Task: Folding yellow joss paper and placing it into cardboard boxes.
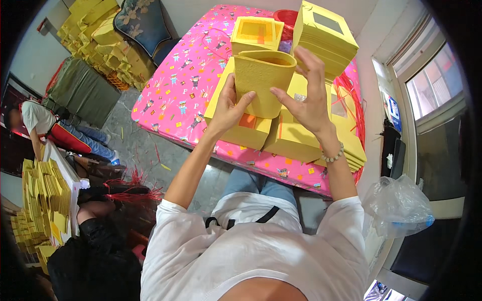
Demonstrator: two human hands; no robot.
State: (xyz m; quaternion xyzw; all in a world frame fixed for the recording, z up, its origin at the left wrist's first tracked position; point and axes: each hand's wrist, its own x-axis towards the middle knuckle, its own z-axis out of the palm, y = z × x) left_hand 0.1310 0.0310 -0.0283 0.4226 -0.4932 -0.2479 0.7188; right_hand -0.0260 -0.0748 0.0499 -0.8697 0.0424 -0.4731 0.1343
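My left hand (232,103) grips a curled sheaf of yellow paper (266,83), its thumb on the near face and its fingers behind the left edge. The sheaf is bent into a flattened loop with an open top. At its right side my right hand (309,93) has its fingers raised and spread, a beaded bracelet on the wrist. Its thumb tip is by the sheaf's right edge; I cannot tell whether it touches. Beneath both hands lie flat stacks of yellow paper (296,143). Behind the sheaf stands a smaller yellow stack (257,34) with a framed top.
A tall yellow paper stack (324,47), a red basin (285,18) and red plastic strands (354,95) share the pink patterned mattress (168,95). Two people (42,118) work at the left beside a table of yellow bundles (47,195). A clear plastic bag (401,205) hangs right.
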